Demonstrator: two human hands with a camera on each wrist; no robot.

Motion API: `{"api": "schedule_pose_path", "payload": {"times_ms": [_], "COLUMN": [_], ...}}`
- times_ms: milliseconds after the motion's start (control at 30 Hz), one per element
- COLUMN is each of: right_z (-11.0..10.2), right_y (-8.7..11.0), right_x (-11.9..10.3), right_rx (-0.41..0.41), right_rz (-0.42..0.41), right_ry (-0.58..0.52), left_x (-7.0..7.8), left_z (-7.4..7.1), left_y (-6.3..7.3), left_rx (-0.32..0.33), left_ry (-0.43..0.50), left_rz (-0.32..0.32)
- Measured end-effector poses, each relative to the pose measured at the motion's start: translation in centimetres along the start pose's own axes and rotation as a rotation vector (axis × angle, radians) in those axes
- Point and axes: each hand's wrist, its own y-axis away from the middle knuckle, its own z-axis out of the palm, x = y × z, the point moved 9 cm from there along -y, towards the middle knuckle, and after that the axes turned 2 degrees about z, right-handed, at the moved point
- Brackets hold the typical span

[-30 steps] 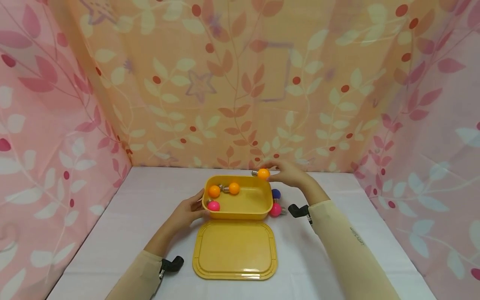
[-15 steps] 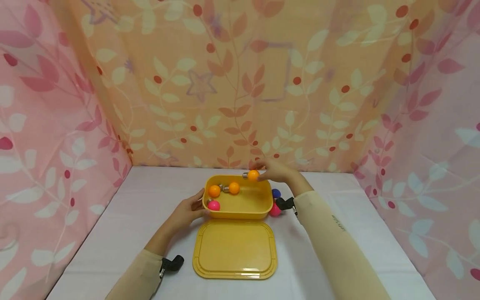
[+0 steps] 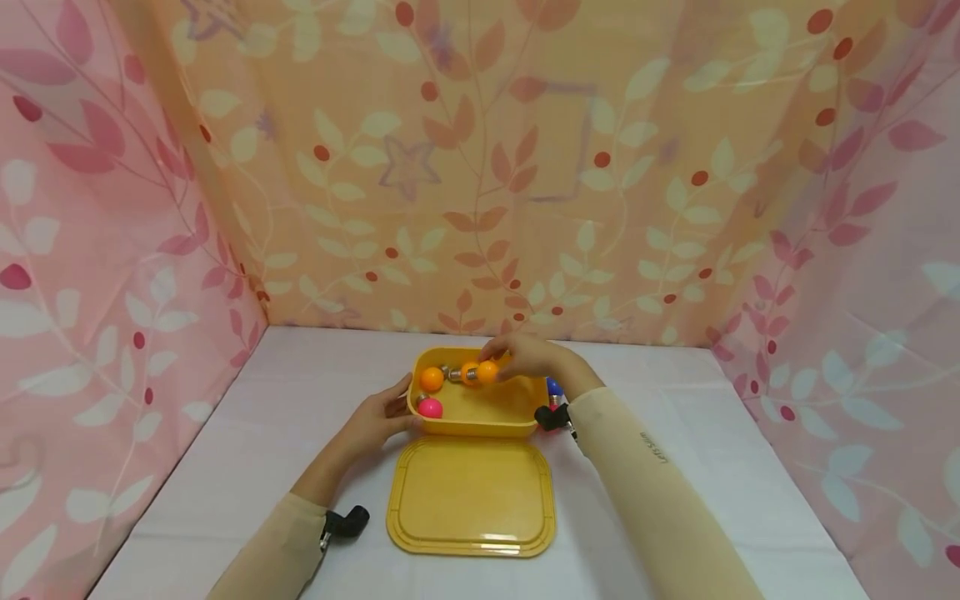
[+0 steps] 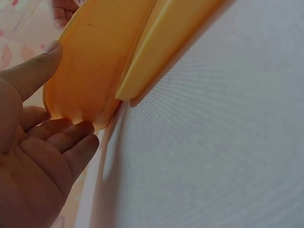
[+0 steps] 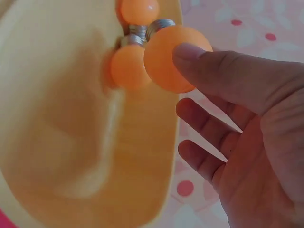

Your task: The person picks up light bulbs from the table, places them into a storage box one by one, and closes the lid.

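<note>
My right hand point(image 3: 527, 357) pinches an orange light bulb point(image 5: 166, 61) with a metal screw base between thumb and fingers, above the inside of a yellow box point(image 3: 480, 429). Below it in the box lie two more orange bulbs point(image 3: 431, 379) and a pink bulb point(image 3: 430, 408) near the left end. In the right wrist view, the other fingers are spread apart from the held bulb. My left hand point(image 3: 378, 423) rests against the box's left end, fingers loosely extended against the wall and thumb at its edge point(image 4: 52, 50).
A yellow lid point(image 3: 471, 496) lies flat on the white table point(image 3: 300, 400), just in front of the box. Right of the box sit a blue bulb point(image 3: 554, 387) and a pink bulb, mostly hidden behind the right wrist's camera. Flowered curtains point(image 3: 480, 167) stand behind and at both sides.
My right hand has carried the orange bulb left and down, from the box's back right rim to over the orange bulbs inside. The left hand has stayed at the box.
</note>
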Motion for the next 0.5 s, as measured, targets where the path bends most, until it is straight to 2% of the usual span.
{"api": "schedule_pose_path", "payload": {"times_ms": [200,500], "right_z": [1.6,3.1], "right_y": [-0.6,-1.0], "right_x": [-1.0,-1.7], "right_rx": [-0.06,-0.064], "right_rz": [-0.044,-0.053], "right_ry": [-0.014,0.035], "left_x": [0.1,-0.4], "left_z": [-0.1,-0.1], "left_y": [-0.1,-0.1], "left_rx": [0.002,0.012], "left_ry": [0.003,-0.021], "left_rz": [0.003,0.0]}}
